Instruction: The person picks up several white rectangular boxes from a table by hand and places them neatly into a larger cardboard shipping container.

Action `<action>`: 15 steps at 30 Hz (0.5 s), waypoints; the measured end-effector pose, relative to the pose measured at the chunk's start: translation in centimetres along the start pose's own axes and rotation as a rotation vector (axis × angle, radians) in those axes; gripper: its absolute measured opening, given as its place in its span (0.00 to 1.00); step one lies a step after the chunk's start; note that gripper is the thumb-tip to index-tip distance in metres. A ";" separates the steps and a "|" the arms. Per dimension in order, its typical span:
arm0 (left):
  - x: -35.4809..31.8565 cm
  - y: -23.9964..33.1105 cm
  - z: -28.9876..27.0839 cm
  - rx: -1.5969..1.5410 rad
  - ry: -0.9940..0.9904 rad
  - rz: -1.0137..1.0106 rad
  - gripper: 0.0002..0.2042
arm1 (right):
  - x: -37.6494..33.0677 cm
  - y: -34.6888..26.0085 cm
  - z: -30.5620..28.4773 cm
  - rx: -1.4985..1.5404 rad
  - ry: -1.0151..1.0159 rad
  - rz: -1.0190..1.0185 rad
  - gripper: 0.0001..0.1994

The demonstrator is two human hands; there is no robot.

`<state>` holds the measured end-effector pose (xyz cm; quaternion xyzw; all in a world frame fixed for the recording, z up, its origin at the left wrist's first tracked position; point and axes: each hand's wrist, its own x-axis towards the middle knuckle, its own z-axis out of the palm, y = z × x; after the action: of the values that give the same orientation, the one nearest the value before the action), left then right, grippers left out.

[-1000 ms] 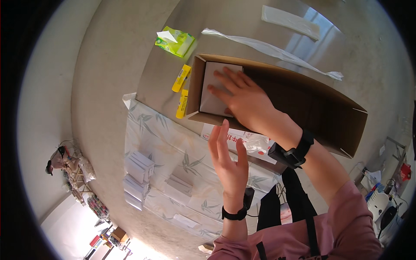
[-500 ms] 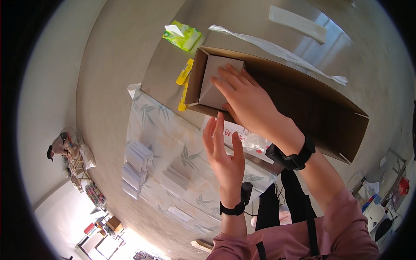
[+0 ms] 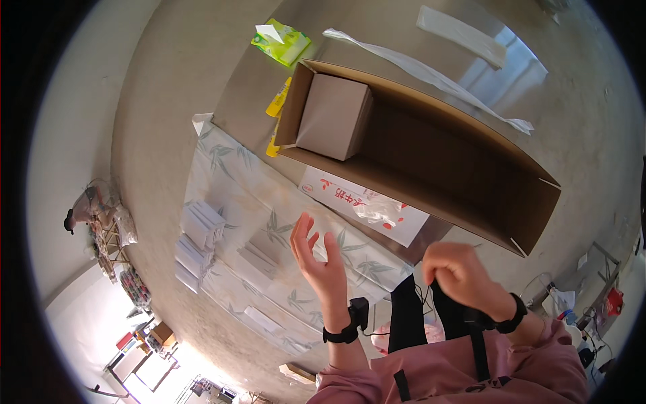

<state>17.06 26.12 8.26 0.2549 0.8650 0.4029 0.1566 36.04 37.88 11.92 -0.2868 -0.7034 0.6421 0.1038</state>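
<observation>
A long open cardboard box (image 3: 431,185) lies slantwise across the table. A greyish-white block with layered edges, perhaps a stack of flat pieces (image 3: 333,114), fills its left end. My left hand (image 3: 316,259) is raised over the patterned cloth with fingers apart and nothing in it. Close to my body, on the near side of the box, my right hand (image 3: 461,273) is curled with its fingers folded in, slightly blurred; nothing shows in it. Neither hand touches the box.
A patterned cloth (image 3: 296,296) carries several white stacks (image 3: 202,225). A white printed carton (image 3: 404,232) with clear plastic lies by the box's near side. Beyond are a green tissue pack (image 3: 282,44), yellow tubes (image 3: 278,101), a white strip (image 3: 431,74) and a pale flat piece (image 3: 464,37).
My right hand has lifted off the block in the box, drawn back toward my body and curled. My left hand has moved away from the box, toward me.
</observation>
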 end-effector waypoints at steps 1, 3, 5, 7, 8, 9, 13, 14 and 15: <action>-0.7 -0.5 -0.1 0.019 -0.004 -0.035 0.20 | -0.8 0.7 0.6 -0.026 -0.090 -0.038 0.06; -2.3 -1.9 -0.5 0.044 -0.021 -0.078 0.20 | -1.8 1.0 2.1 -0.101 -0.151 -0.081 0.06; -3.4 -3.3 -1.5 0.083 -0.014 -0.136 0.21 | -2.4 1.3 3.7 -0.240 -0.328 -0.123 0.04; -4.6 -4.4 -3.2 0.200 -0.032 -0.192 0.20 | -2.8 1.1 4.9 -0.322 -0.388 -0.134 0.04; -5.1 -5.0 -4.2 0.210 -0.002 -0.222 0.20 | -3.0 0.9 5.5 -0.411 -0.422 -0.139 0.04; -5.1 -5.6 -5.1 0.237 0.012 -0.215 0.20 | -3.1 0.7 5.8 -0.426 -0.492 -0.109 0.07; -5.6 -9.0 -10.1 0.244 0.177 -0.339 0.19 | -1.7 -0.1 7.0 -0.417 -0.528 -0.033 0.13; -5.8 -10.0 -11.8 0.255 0.209 -0.363 0.19 | -1.1 -0.2 7.6 -0.411 -0.563 -0.054 0.13; -6.2 -11.3 -13.1 0.202 0.298 -0.392 0.18 | -0.7 -0.2 8.3 -0.408 -0.543 -0.040 0.13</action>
<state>12.33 8.36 8.10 0.0347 0.9472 0.3095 0.0762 32.36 30.51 10.97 -0.1064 -0.8247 0.5390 -0.1343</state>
